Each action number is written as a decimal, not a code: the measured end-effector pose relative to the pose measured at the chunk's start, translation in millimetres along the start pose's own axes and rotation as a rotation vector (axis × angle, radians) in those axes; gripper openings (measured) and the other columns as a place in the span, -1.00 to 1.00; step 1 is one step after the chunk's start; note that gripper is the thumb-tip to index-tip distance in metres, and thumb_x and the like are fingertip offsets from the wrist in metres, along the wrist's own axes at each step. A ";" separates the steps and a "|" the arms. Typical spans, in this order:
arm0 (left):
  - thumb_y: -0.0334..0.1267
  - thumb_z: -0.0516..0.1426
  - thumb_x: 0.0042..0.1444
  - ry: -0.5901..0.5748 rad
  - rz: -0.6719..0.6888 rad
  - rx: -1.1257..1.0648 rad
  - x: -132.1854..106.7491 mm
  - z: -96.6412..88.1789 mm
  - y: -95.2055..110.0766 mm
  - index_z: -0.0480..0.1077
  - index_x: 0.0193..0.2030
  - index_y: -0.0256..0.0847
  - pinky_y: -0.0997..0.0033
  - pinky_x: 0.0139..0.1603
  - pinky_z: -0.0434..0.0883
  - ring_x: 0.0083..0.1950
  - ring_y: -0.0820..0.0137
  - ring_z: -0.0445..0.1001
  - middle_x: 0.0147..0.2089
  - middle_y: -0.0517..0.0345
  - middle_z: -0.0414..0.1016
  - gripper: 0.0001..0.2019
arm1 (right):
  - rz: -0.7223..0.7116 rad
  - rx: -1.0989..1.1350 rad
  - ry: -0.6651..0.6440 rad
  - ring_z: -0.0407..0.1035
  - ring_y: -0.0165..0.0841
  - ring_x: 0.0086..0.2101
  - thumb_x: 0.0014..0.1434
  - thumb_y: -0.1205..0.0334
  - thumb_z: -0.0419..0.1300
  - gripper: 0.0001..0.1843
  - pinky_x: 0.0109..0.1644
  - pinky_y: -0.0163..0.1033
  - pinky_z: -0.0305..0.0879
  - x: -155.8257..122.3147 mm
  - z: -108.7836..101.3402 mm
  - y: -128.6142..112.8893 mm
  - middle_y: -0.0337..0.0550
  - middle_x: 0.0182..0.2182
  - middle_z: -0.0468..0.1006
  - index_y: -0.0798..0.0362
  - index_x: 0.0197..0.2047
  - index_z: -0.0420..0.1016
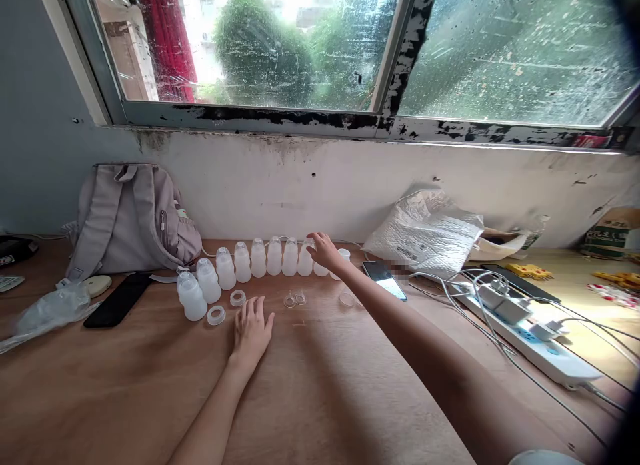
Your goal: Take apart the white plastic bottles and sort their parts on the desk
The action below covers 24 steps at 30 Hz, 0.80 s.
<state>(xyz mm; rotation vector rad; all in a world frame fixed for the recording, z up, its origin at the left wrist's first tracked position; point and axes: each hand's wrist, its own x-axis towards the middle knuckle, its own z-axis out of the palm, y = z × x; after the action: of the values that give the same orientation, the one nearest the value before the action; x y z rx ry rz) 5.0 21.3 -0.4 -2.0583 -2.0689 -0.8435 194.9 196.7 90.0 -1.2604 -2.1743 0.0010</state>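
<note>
Presently | head view: right grip point(324, 250) at bottles point(274, 257) standing in curved row on worktop point(310, 398), cannot tell whether closed on one | left grip point(251, 328) flat, fingers apart, beside white rings point(210, 316) | risk: possible domino topple from sideways brush, given tight spacing

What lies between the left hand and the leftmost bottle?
Head view: a white ring lies between the left hand and that bottle; a second ring lies farther back.

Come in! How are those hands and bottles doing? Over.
Left hand resting on table. Right hand at upright bottles, grip unclear. Loose white rings near left hand.
</note>
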 end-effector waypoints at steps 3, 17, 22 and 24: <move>-0.19 -0.04 0.08 0.027 -0.017 0.077 -0.3 4.6 -4.8 0.19 0.08 -0.32 0.04 0.05 0.14 0.13 0.09 0.15 0.10 -0.23 0.22 -0.58 | -0.011 0.005 0.029 0.15 -0.16 -0.03 0.04 0.39 0.06 -0.59 0.01 -0.07 0.10 -4.4 -4.3 -1.7 0.04 -0.08 0.34 0.09 0.00 0.26; -0.25 -0.01 0.07 -0.003 0.096 -0.106 3.7 2.6 -1.9 0.28 -0.05 -0.24 0.21 -0.08 0.28 -0.13 0.25 0.34 -0.20 0.00 0.42 -0.70 | 0.033 0.270 -0.017 0.31 -0.28 -0.20 0.03 0.29 0.06 -0.77 -0.12 -0.15 0.25 -130.8 51.5 -26.7 -0.07 -0.26 0.44 0.07 -0.18 0.33; -0.23 0.07 0.00 0.019 0.087 -0.166 -3.4 2.0 9.3 0.26 -0.01 -0.18 0.20 -0.06 0.26 -0.03 0.21 0.28 -0.03 0.00 0.33 -0.63 | 0.129 0.384 0.065 0.31 -0.34 -0.34 0.05 0.32 0.01 -0.78 -0.27 -0.22 0.27 -145.0 40.3 -31.2 -0.13 -0.34 0.40 0.05 -0.18 0.26; -0.21 0.07 0.00 -0.007 0.014 -0.193 -4.2 2.3 10.9 0.27 -0.01 -0.20 0.15 -0.06 0.25 -0.04 0.18 0.28 -0.06 -0.03 0.36 -0.63 | 0.139 0.427 0.066 0.28 -0.34 -0.39 0.03 0.31 0.03 -0.79 -0.32 -0.24 0.26 -157.1 33.1 -34.9 -0.18 -0.42 0.36 0.03 -0.20 0.28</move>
<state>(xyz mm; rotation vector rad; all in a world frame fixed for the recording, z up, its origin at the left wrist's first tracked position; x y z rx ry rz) 16.4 17.9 -0.8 -2.1687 -2.0468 -1.0739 206.3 64.0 -6.3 -1.1377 -1.8937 0.4498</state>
